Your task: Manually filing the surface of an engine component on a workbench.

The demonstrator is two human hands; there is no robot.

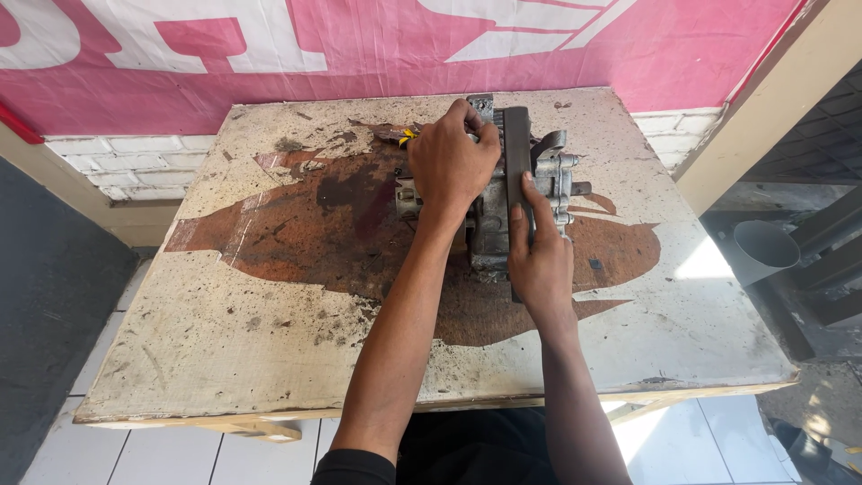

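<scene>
One grey cast-metal engine part [489,224] lies near the far middle of one worn, rust-stained wooden table [269,296]. The left hand [452,166] is closed over its top left side, fingers curled around the upper edge. The right hand [539,260] presses one long dark flat metal bar [515,144] down along the part, fingers extended. One small yellow-tipped tool [406,136] lies just beside the left hand. Behind the table hangs one pink and white banner [359,45].

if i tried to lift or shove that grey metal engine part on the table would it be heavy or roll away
The grey cast-metal engine part looks solid and bulky, so it is probably heavy for its size. Its blocky, lumpy shape suggests it would scrape rather than roll on the stained wooden table. The left hand steadies it while the right hand presses a dark flat bar, so it may rock.
</scene>
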